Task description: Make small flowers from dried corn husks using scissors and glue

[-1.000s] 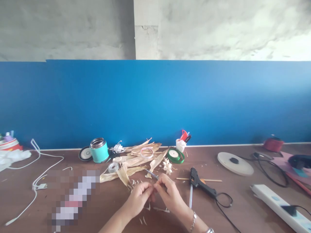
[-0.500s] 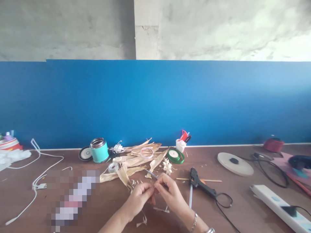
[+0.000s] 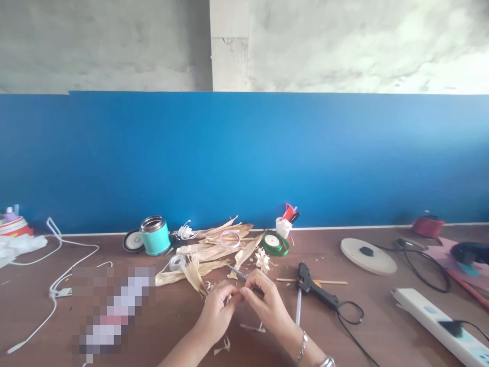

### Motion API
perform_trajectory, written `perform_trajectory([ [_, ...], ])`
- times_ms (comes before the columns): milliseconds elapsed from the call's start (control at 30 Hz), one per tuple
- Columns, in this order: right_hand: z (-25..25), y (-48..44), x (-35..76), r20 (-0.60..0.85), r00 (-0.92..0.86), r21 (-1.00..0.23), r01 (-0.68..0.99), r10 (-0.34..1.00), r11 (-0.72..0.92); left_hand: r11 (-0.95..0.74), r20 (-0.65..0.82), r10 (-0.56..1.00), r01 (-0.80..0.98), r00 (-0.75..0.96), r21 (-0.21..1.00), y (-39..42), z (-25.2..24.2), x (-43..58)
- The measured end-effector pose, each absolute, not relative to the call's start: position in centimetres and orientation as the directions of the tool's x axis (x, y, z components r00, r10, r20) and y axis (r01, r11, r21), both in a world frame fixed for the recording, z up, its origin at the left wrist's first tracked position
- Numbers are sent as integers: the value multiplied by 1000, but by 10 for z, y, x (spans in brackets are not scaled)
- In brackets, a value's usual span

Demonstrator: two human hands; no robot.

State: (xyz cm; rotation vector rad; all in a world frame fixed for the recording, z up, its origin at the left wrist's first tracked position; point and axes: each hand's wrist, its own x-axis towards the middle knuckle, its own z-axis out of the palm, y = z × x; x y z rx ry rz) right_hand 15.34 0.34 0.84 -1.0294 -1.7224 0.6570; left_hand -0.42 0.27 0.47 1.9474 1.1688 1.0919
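Note:
My left hand (image 3: 218, 312) and my right hand (image 3: 265, 304) meet fingertip to fingertip low in the middle of the brown table (image 3: 382, 326). Both are pinched closed on a small pale husk piece between them, which is mostly hidden. Scissors (image 3: 237, 272) stick out up and left from my right hand. A pile of dried corn husks (image 3: 214, 252) lies just beyond the hands. A small husk flower (image 3: 263, 260) sits beside the pile. Husk scraps (image 3: 222, 348) lie under my wrists.
A black glue gun (image 3: 317, 290) with its cord lies right of my hands. A teal jar (image 3: 154, 236), tape rolls (image 3: 230, 239), green ribbon (image 3: 275, 243), a cup of pens (image 3: 284, 224), a white disc (image 3: 367, 256), a power strip (image 3: 439, 326) and white cables (image 3: 57, 285) sit around.
Both hands shifted slightly up and left and stay pinched together. A husk scrap dropped to the table below my left wrist.

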Motion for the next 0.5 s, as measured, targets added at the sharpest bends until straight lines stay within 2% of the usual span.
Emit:
perform_trajectory([
  [133,11,3,152,420,-206,-865,204,884,459,-401,306,901,321,307,858,3,5,-4],
  [200,9,3,151,423,-186,-870,189,887,455,-368,271,905,290,327,883,2,4,-3],
  [367,3,4,151,403,-48,-880,254,914,402,-303,191,908,269,373,914,1,3,-2],
  [500,1,10,158,382,125,-915,193,915,356,-291,218,942,299,255,909,5,4,-5],
])
